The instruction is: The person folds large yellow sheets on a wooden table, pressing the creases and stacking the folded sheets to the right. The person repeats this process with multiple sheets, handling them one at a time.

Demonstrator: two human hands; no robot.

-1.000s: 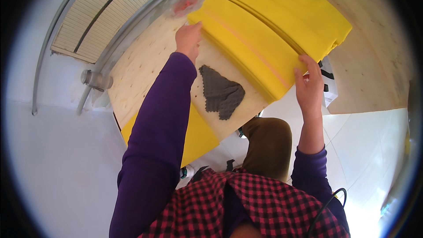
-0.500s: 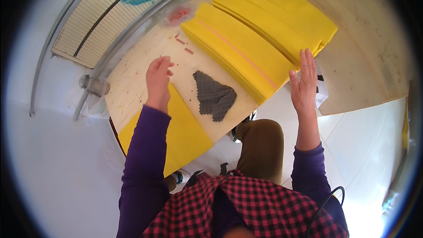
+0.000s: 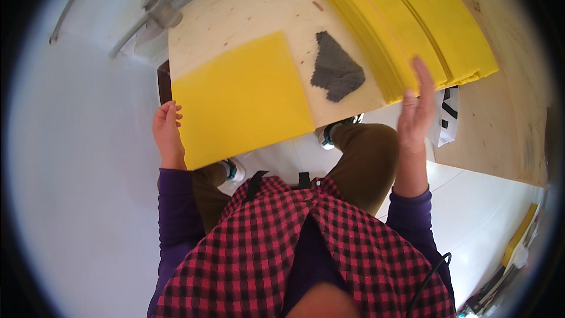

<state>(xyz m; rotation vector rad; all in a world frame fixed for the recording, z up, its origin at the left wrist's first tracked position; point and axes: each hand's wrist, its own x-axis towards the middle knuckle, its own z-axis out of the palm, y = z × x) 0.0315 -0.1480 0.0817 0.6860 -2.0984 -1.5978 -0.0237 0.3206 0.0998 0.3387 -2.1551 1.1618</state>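
Note:
A smooth yellow sheet point(image 3: 241, 100) lies flat on the near left part of the pale wooden table point(image 3: 235, 23). My left hand point(image 3: 168, 132) is at its left edge, fingers curled in; whether they pinch the edge I cannot make out. My right hand point(image 3: 416, 112) is held up with fingers stretched and slightly blurred, nothing in it. It overlaps the near end of a thick stack of folded yellow pieces point(image 3: 376, 29), and I cannot tell if it touches. Between sheet and stack lies a dark grey cloth point(image 3: 336, 70) with a zigzag edge.
A second stack of yellow pieces point(image 3: 453, 23) sits beside the first. Small reddish strips point(image 3: 318, 6) lie on the table. Another wooden board point(image 3: 500, 123) is at right, with a white bag point(image 3: 449, 121) beside it. A metal pipe fitting point(image 3: 162, 10) juts out at far left.
My view has shifted, so the table appears farther up. My left hand has moved from above the yellow sheet to its left edge. The right hand stays raised near the stack.

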